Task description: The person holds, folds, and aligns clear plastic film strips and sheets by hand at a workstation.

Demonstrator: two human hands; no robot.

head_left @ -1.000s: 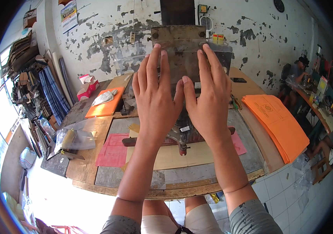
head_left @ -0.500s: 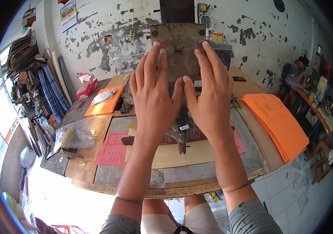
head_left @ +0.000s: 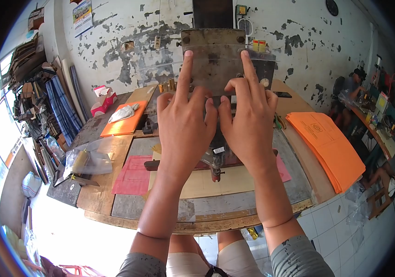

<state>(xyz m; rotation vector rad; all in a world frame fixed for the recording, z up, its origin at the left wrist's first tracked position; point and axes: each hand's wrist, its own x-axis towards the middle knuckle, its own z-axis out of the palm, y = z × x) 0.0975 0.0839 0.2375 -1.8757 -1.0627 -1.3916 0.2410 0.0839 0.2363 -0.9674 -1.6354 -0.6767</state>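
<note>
A dark metal plate (head_left: 213,37) with bolts at its upper corners belongs to an upright machine in front of me. Across it runs a clear plastic strip (head_left: 216,51). My left hand (head_left: 183,127) is raised, one finger stretched up to the strip's left part, the others loosely bent. My right hand (head_left: 248,117) mirrors it, a fingertip at the strip on the right. Whether the fingertips press on the strip, I cannot tell. Both thumbs are close together. Below, partly hidden by my forearms, are a metal clamp bar (head_left: 151,165) and a cream sheet (head_left: 202,187).
Pink sheets (head_left: 133,177) lie on the worktable. An orange paper stack (head_left: 324,147) is at the right, a phone (head_left: 283,94) behind it. Left are an orange stack (head_left: 119,125) with a white cloth (head_left: 124,112), and a plastic bag (head_left: 91,161). A person (head_left: 355,85) sits far right.
Several fingers of both hands have bent down, leaving one finger of each hand stretched up at the strip. The hands stay at about the same place.
</note>
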